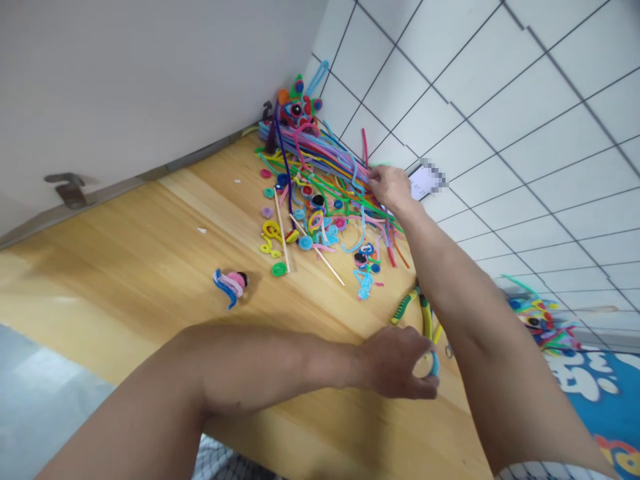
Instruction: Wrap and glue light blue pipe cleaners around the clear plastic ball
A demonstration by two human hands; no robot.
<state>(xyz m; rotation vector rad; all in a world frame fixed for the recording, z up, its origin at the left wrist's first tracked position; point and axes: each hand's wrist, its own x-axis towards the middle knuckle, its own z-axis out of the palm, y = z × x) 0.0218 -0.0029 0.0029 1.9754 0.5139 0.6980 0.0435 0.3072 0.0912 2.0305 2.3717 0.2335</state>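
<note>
My left hand (397, 363) is low over the table, thumb and forefinger curled together around a small light-blue coil of pipe cleaner (435, 365). My right hand (393, 187) reaches to the near right end of a bundle of many-coloured pipe cleaners (330, 150), its fingers pinched on the strands; which strand they grip is hidden. Beside my left hand lie pliers with green-and-yellow handles (404, 307), partly covered by my right arm. Coiled discs and loops, such as a green disc (279, 269) and a yellow coil (271, 230), are scattered below the bundle.
A colourful pipe-cleaner figure (299, 110) sits at the back corner, and another (540, 323) at the right. A small pink-and-blue piece (231, 283) lies apart at the left. Thin sticks (327, 263) lie among the coils. A phone (420, 181) leans at the tiled wall (450, 53).
</note>
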